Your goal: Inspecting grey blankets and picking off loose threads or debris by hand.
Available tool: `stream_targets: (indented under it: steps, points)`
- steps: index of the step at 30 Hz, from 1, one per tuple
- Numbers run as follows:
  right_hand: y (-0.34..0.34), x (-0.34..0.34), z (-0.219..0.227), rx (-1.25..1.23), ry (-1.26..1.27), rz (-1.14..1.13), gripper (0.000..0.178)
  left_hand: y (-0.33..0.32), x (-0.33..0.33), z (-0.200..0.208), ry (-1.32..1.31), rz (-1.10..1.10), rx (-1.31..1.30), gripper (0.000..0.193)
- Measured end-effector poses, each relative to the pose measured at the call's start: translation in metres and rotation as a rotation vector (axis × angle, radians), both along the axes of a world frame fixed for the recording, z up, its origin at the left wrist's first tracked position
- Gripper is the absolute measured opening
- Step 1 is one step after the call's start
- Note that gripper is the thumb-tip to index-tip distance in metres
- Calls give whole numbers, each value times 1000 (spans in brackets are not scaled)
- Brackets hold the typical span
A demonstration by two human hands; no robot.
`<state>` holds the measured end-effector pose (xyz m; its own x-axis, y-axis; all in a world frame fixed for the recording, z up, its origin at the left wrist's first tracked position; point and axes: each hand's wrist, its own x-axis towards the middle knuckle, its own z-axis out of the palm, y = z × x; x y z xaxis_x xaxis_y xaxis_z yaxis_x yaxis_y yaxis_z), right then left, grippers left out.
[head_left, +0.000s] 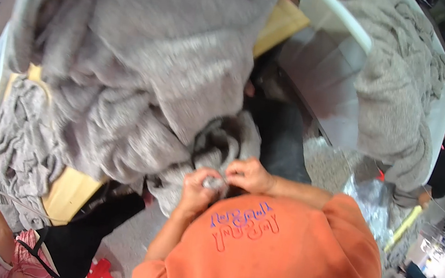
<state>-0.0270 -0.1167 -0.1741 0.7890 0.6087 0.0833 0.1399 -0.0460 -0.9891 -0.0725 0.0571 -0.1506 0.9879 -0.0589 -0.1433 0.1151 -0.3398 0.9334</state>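
Note:
Just in front of my orange top, a grey knitted fabric point(171, 174) is gathered between my two hands. My left hand point(201, 185) is closed on it, a small bunched bit poking out by the fingers. Close on its right, my right hand point(250, 175) pinches the fabric's edge, fingertips nearly meeting the left ones. An open, folded loop of the knit point(219, 144) rises just beyond my hands, dark inside. From there the knit runs into a large grey heap point(148, 59). What lies between my fingertips is too small to make out fully.
Wooden boards point(73, 194) show beneath the heap. At the right, more grey knit point(398, 79) hangs over a white tub point(339, 12). Clear plastic point(368, 201) lies near my right elbow. At lower left is a co-worker's arm point(0, 221); a red plastic item point(103, 277) stands below.

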Motion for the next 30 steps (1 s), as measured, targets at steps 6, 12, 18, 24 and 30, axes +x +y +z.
stream_targets:
  steps: [6, 12, 18, 24, 30]
  points:
    - [-7, -3, -10, 37, 16, 156, 17, -11, -7, -9, 396, 121, -422, 11]
    - [-6, -3, -8, -9, 164, 153, 10, -8, 2, -16, 353, 80, -394, 10]
    - [-7, -1, -14, 39, 481, 140, 6, -3, 10, -12, 485, -66, -169, 6]
    - [-4, 5, -9, -30, -77, -85, 18, -3, 9, -7, 628, -18, -425, 4]
    - [-4, 4, 4, -396, 89, -7, 19, -10, 10, -20, 580, 100, -436, 9]
